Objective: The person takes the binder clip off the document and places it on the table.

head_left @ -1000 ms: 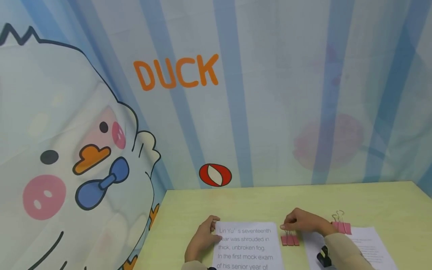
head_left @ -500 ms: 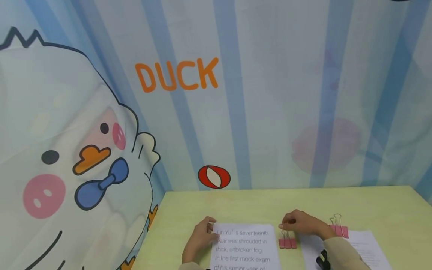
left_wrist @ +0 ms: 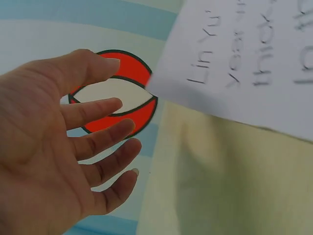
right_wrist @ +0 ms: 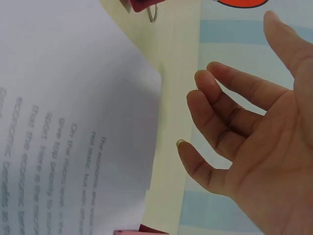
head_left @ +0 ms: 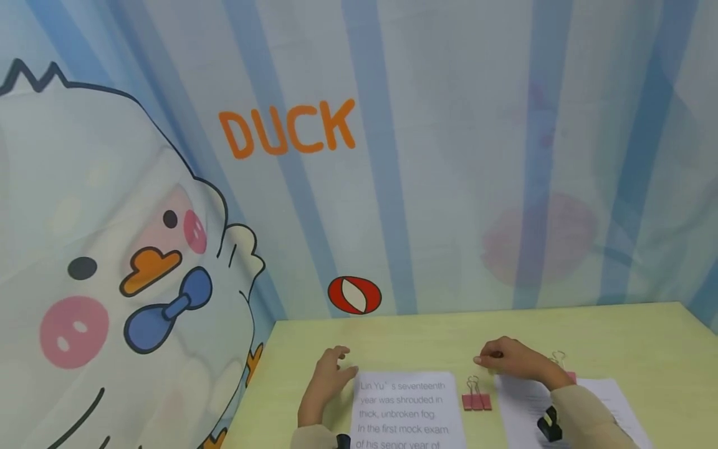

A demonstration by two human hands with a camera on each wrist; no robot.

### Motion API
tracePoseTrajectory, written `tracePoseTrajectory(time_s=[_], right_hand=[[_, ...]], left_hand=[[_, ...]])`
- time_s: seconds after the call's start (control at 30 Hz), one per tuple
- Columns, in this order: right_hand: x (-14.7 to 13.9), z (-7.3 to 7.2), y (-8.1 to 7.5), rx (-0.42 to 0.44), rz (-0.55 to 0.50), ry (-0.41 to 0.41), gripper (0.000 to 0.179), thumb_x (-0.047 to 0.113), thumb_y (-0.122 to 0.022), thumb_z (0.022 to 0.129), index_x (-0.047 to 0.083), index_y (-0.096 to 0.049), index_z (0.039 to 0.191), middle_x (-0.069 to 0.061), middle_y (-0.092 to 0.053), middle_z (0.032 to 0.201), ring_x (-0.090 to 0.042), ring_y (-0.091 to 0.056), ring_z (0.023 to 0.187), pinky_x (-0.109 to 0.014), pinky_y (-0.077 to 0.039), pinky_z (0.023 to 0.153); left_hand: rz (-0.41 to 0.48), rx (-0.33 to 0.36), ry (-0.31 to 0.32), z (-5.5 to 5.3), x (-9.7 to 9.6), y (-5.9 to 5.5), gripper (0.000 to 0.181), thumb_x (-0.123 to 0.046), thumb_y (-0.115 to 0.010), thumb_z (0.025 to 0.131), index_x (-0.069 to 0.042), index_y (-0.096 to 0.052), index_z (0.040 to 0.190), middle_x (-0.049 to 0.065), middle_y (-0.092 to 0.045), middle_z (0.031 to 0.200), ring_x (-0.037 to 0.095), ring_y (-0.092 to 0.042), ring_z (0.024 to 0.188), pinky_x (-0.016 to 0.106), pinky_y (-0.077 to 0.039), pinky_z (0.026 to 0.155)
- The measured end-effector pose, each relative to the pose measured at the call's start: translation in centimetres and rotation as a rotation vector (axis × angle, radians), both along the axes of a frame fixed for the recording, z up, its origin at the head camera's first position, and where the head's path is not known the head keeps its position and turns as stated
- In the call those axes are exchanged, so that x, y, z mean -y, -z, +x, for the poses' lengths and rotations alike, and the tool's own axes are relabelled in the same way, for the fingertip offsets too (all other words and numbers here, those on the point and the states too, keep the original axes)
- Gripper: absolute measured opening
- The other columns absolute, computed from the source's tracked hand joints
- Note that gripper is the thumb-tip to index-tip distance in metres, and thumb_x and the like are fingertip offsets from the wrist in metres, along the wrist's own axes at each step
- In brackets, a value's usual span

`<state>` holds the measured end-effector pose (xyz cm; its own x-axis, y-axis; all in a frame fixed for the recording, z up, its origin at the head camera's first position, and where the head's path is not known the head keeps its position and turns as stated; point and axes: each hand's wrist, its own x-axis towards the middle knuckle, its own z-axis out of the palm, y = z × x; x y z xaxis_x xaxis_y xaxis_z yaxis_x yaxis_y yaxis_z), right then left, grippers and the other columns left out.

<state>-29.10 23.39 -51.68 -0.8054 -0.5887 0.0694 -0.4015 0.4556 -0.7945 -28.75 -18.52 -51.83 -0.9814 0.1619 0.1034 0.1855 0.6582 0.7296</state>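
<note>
Compared with the earlier frames, both hands now sit away from what they were at: the left hand (head_left: 328,380) is off the left edge of the white paper sheet with large grey print (head_left: 404,402), and the right hand (head_left: 513,360) is higher and clear of the pink binder clip with upright wire handles (head_left: 476,402). The left grip is spread well apart, fingers slightly bent, with nothing in it; its thumb is just beside the sheet's upper left corner. The right grip is loose and half curled, also holding nothing, above and to the right of the clip. The clip stays on the pale yellow counter (head_left: 415,343), between the large-print sheet and the white paper sheet with small print (head_left: 608,399). A second pink binder clip (head_left: 571,376), at that sheet's top edge, is now mostly hidden behind the right hand
</note>
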Motion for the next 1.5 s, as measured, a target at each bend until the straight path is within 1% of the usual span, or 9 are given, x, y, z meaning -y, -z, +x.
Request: tracePoseTrajectory(time_s=[0.13, 0.27, 0.53, 0.67, 0.77, 0.93, 1.1, 1.37, 1.5], right_hand=[[-0.9, 0.1, -0.1, -0.028, 0.0, 0.014, 0.032, 0.024, -0.055, 0.105, -0.004, -0.071, 0.106, -0.01, -0.069, 0.096, -0.012, -0.056, 0.077, -0.03, -0.046, 0.066], [-1.8, 0.5, -0.3, -0.052, 0.007, 0.042, 0.035, 0.025, -0.052, 0.107, -0.004, -0.07, 0.105, -0.008, -0.065, 0.088, -0.007, -0.047, 0.07, -0.029, -0.04, 0.062], [-2.3, 1.1, -0.9, -0.05, -0.011, 0.088, 0.029, 0.021, -0.052, 0.106, -0.001, -0.064, 0.091, 0.004, -0.046, 0.072, -0.005, -0.036, 0.064, -0.027, -0.033, 0.06], [-2.5, 1.3, -1.3, -0.061, -0.007, 0.109, 0.028, 0.022, -0.053, 0.106, 0.001, -0.063, 0.091, 0.005, -0.047, 0.073, -0.005, -0.036, 0.064, -0.027, -0.033, 0.06], [-3.2, 1.7, -1.5, -0.056, 0.014, 0.131, 0.027, 0.023, -0.052, 0.106, 0.002, -0.064, 0.092, 0.003, -0.048, 0.073, -0.006, -0.036, 0.063, -0.028, -0.033, 0.06], [-4.7, 2.4, -1.9, -0.046, 0.034, 0.157, 0.028, 0.023, -0.053, 0.106, 0.001, -0.068, 0.1, -0.003, -0.058, 0.081, -0.008, -0.041, 0.068, -0.029, -0.038, 0.062], [-6.0, 2.8, -1.9, -0.035, 0.043, 0.175, 0.032, 0.025, -0.053, 0.106, -0.003, -0.069, 0.109, -0.008, -0.063, 0.088, -0.009, -0.046, 0.07, -0.03, -0.04, 0.064], [-7.4, 3.4, -2.0, -0.023, 0.051, 0.209, 0.034, 0.024, -0.056, 0.104, -0.006, -0.068, 0.114, -0.015, -0.068, 0.102, -0.027, -0.063, 0.083, -0.035, -0.053, 0.068], [-7.9, 3.7, -2.1, -0.01, 0.056, 0.223, 0.034, 0.024, -0.058, 0.103, -0.008, -0.067, 0.114, -0.016, -0.068, 0.101, -0.03, -0.063, 0.082, -0.036, -0.053, 0.066]], left_hand=[[-0.006, -0.045, 0.034, -0.3, -0.6, -0.8, 0.051, -0.016, -0.071, 0.092, 0.007, -0.054, 0.135, 0.027, -0.056, 0.124, 0.046, -0.058, 0.104, 0.056, -0.05, 0.084], [-0.027, -0.067, 0.062, -0.5, -1.5, -1.2, 0.053, -0.016, -0.071, 0.092, 0.007, -0.053, 0.136, 0.028, -0.057, 0.125, 0.039, -0.059, 0.098, 0.051, -0.051, 0.079], [-0.003, -0.079, 0.114, -0.5, -3.5, -2.6, 0.057, -0.016, -0.071, 0.092, 0.008, -0.05, 0.139, 0.029, -0.056, 0.128, 0.027, -0.058, 0.089, 0.042, -0.051, 0.073], [-0.007, -0.073, 0.142, -0.4, -4.6, -3.1, 0.058, -0.016, -0.071, 0.092, 0.008, -0.049, 0.14, 0.029, -0.056, 0.13, 0.025, -0.059, 0.085, 0.042, -0.051, 0.072], [-0.021, -0.064, 0.171, -0.5, -5.6, -2.9, 0.059, -0.017, -0.071, 0.091, 0.007, -0.049, 0.14, 0.028, -0.057, 0.13, 0.026, -0.06, 0.084, 0.045, -0.052, 0.074], [-0.021, -0.056, 0.209, -0.7, -7.5, -2.5, 0.058, -0.017, -0.07, 0.092, 0.006, -0.05, 0.141, 0.028, -0.057, 0.131, 0.033, -0.063, 0.091, 0.051, -0.052, 0.082], [0.008, -0.055, 0.233, -0.5, -9.3, -2.9, 0.057, -0.016, -0.07, 0.092, 0.005, -0.05, 0.141, 0.028, -0.057, 0.132, 0.045, -0.063, 0.102, 0.058, -0.05, 0.088], [0.041, -0.029, 0.296, -0.2, -12.4, -3.1, 0.057, -0.02, -0.07, 0.094, 0.002, -0.05, 0.143, 0.025, -0.058, 0.133, 0.045, -0.058, 0.117, 0.058, -0.047, 0.096], [0.044, -0.01, 0.325, 0.2, -13.7, -3.4, 0.057, -0.021, -0.07, 0.094, 0.001, -0.05, 0.143, 0.024, -0.058, 0.133, 0.046, -0.052, 0.126, 0.06, -0.043, 0.1]])
